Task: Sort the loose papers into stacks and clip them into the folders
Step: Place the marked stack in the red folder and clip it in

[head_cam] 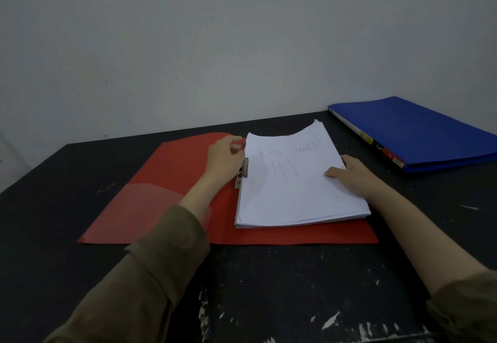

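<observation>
**Two folders, one paper stack, both hands at the red one**

Two folders lie on the black, paint-flecked tabletop (pixel 269 289): a red folder (pixel 172 189) spread open flat near the middle, and a blue folder (pixel 419 133) closed at the far right corner. One stack of white paper (pixel 295 197) sits on the red folder's right half, its top sheet carrying handwritten letters and three pen strokes. A single metal clip (pixel 243 170) runs along the stack's left edge. The left hand (pixel 224 158) is at that clip, fingers curled about its far end; how firmly they pinch is blurred. The right hand (pixel 352 172) lies flat on the stack's right edge, fingers straight, pressing the sheets down
</observation>
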